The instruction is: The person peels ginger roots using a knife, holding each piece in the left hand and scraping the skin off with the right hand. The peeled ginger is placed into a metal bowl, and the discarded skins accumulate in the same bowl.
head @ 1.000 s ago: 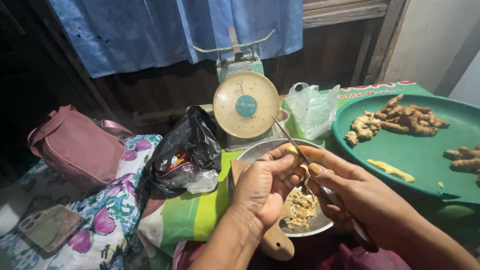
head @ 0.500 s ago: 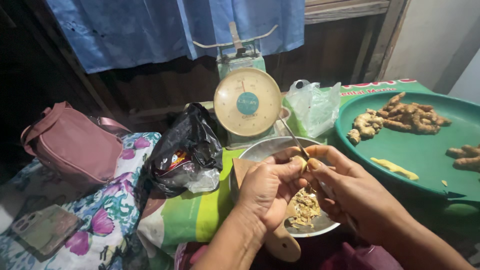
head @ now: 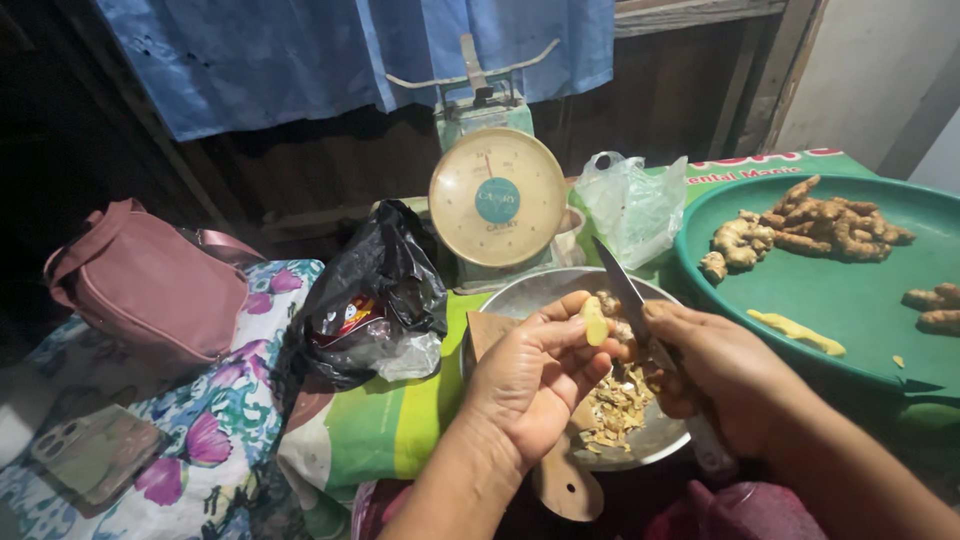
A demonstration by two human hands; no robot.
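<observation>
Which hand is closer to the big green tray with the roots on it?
The right hand, holding the knife, sits just beside the green tray at its near left rim. The left hand is further left, over the metal bowl, holding a peeled root piece.

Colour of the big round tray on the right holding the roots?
Green tray, plain with no pattern; the head view shows it clearly, with brown roots on it.

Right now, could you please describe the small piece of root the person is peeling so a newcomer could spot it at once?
Start at the round weighing scale at the back; just below it sits a metal bowl of peelings. Above that bowl, the left hand pinches a small pale yellow root piece, with the knife in the right hand beside it. Unlike the brown knobbly roots on the green tray, it is smooth and already peeled.
</observation>
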